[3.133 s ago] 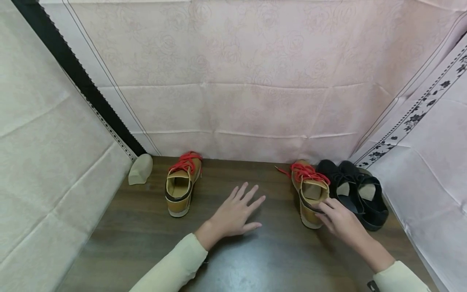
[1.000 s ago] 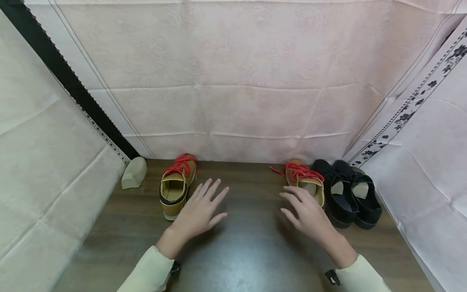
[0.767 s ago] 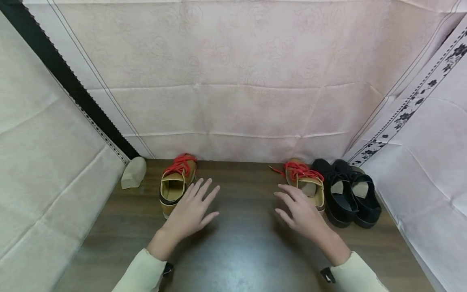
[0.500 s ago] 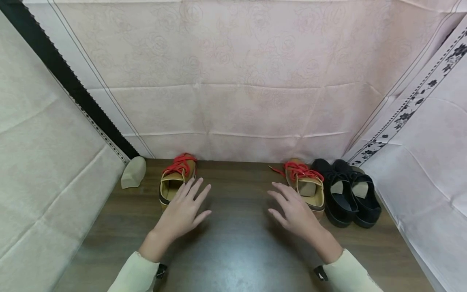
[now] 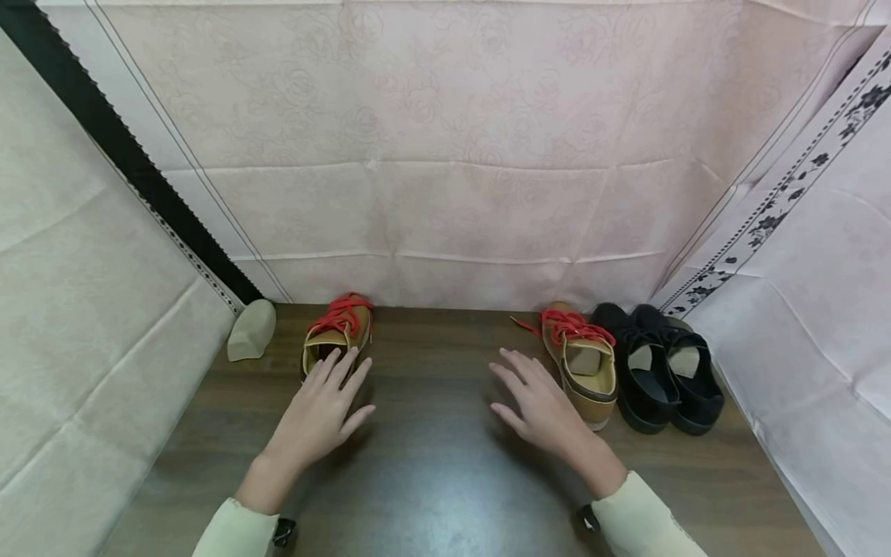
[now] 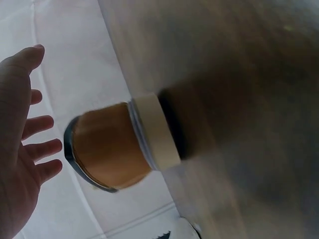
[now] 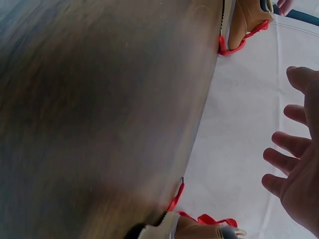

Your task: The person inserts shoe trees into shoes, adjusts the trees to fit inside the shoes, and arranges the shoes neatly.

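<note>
My left hand [image 5: 316,414] hovers with spread fingers over the heel of a tan shoe [image 5: 343,321] with red laces. In the left wrist view that shoe's heel [image 6: 109,144] stands apart from the fingers. The left hand hides its back part in the head view. Over the floor, just left of a second tan shoe [image 5: 588,379] with red laces, hangs my right hand [image 5: 543,410], fingers loosely extended and holding nothing. One loose lace end sticks out to the left of this shoe. Both tan shoes point toward the back cloth.
A pair of black lace-up shoes [image 5: 650,391] stands close to the right of the second tan shoe. In the left corner lies a cream, rounded block [image 5: 252,331]. Pale cloth [image 5: 445,209] walls in the brown wooden surface [image 5: 431,464] at the back and sides.
The right hand has let go of the right tan shoe's heel and moved left, away from it. My left hand has travelled left from mid-surface to over the left tan shoe.
</note>
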### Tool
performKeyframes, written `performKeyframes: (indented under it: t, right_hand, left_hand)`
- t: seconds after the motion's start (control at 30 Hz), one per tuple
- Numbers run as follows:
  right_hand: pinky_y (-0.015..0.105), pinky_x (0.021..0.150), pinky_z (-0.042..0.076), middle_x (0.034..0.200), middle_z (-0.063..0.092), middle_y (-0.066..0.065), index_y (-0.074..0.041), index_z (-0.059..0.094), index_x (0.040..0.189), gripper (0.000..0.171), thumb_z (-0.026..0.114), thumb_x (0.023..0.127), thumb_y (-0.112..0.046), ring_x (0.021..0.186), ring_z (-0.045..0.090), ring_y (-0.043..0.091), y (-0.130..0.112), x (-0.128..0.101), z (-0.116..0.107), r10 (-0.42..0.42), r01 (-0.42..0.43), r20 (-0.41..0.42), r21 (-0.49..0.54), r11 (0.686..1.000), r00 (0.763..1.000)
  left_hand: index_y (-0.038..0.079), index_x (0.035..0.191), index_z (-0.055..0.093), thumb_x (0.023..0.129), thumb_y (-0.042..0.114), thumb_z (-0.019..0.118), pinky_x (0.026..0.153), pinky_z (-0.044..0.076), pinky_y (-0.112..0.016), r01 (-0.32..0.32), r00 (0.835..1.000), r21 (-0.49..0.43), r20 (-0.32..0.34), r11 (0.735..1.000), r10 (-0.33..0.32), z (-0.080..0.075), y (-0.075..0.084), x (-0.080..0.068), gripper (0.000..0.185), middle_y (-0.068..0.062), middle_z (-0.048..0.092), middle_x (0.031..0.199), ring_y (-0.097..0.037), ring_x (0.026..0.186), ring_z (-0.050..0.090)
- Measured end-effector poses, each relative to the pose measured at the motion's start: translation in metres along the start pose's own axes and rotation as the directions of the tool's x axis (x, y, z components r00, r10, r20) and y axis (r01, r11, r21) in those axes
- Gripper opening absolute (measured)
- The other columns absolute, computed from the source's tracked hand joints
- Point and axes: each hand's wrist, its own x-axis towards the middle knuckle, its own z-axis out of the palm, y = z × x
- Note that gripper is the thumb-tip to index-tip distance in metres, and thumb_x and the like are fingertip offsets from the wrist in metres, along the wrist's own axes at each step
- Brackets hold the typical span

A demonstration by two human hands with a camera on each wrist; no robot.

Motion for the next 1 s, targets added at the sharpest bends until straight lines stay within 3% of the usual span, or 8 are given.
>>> performKeyframes:
  t: [0.43, 0.6, 0.67, 0.73, 0.83, 1.0]
  right_hand:
    - [0.059, 0.117, 0.037, 0.158, 0.046, 0.018, -0.011, 0.054, 0.149, 0.064, 0.073, 0.096, -0.041, 0.144, 0.047, 0.038, -0.013, 0.013, 0.016, -0.013, 0.012, 0.024, 0.042, 0.999, 1.0]
    - [0.057, 0.119, 0.036, 0.159, 0.045, 0.017, -0.012, 0.052, 0.15, 0.064, 0.071, 0.096, -0.041, 0.145, 0.046, 0.036, -0.018, 0.016, 0.019, -0.025, 0.022, 0.044, 0.059, 0.998, 0.999]
    - [0.057, 0.119, 0.036, 0.158, 0.045, 0.017, -0.012, 0.053, 0.15, 0.064, 0.071, 0.097, -0.041, 0.145, 0.046, 0.035, -0.02, 0.018, 0.02, -0.038, 0.035, 0.044, 0.062, 0.997, 0.998]
    - [0.058, 0.118, 0.037, 0.158, 0.046, 0.018, -0.011, 0.053, 0.149, 0.064, 0.072, 0.096, -0.04, 0.145, 0.046, 0.035, -0.022, 0.019, 0.022, -0.055, 0.053, 0.038, 0.065, 0.996, 0.998]
    - [0.057, 0.118, 0.038, 0.157, 0.046, 0.018, -0.011, 0.054, 0.149, 0.064, 0.072, 0.096, -0.041, 0.145, 0.046, 0.034, -0.025, 0.021, 0.024, -0.075, 0.073, 0.036, 0.059, 0.996, 0.997]
    - [0.057, 0.117, 0.039, 0.158, 0.046, 0.017, -0.011, 0.054, 0.149, 0.063, 0.071, 0.097, -0.041, 0.146, 0.046, 0.032, -0.028, 0.024, 0.029, -0.084, 0.081, 0.038, 0.073, 0.994, 0.996]
  left_hand:
    - [0.001, 0.14, 0.06, 0.086, 0.037, 0.082, 0.107, 0.046, -0.06, -0.034, 0.995, 0.018, -0.093, 0.999, 0.036, 0.006, -0.023, -0.02, 0.067, -0.027, 0.057, 0.143, -0.05, 0.132, 0.053]
    - [0.0, 0.141, 0.059, 0.105, 0.048, 0.054, 0.106, 0.048, -0.058, -0.045, 0.994, 0.005, -0.101, 0.999, 0.045, 0.007, -0.03, -0.024, 0.06, -0.027, 0.058, 0.14, -0.048, 0.129, 0.055]
    - [0.001, 0.141, 0.059, 0.106, 0.045, 0.054, 0.104, 0.049, -0.057, -0.051, 0.993, -0.005, -0.11, 0.999, 0.05, 0.008, -0.032, -0.025, 0.057, -0.027, 0.059, 0.138, -0.047, 0.127, 0.056]
    - [0.001, 0.14, 0.059, 0.101, 0.037, 0.065, 0.102, 0.051, -0.057, -0.056, 0.991, -0.013, -0.121, 0.998, 0.054, 0.008, -0.033, -0.026, 0.053, -0.026, 0.06, 0.135, -0.046, 0.124, 0.057]
    - [0.0, 0.136, 0.061, 0.085, 0.019, 0.081, 0.097, 0.053, -0.056, -0.067, 0.988, -0.027, -0.141, 0.997, 0.062, 0.009, -0.035, -0.027, 0.058, -0.025, 0.062, 0.129, -0.044, 0.119, 0.058]
    - [-0.002, 0.126, 0.066, 0.081, 0.007, 0.082, 0.087, 0.055, -0.054, -0.086, 0.978, -0.043, -0.196, 0.995, 0.076, 0.01, -0.04, -0.03, 0.049, -0.023, 0.065, 0.117, -0.042, 0.108, 0.061]
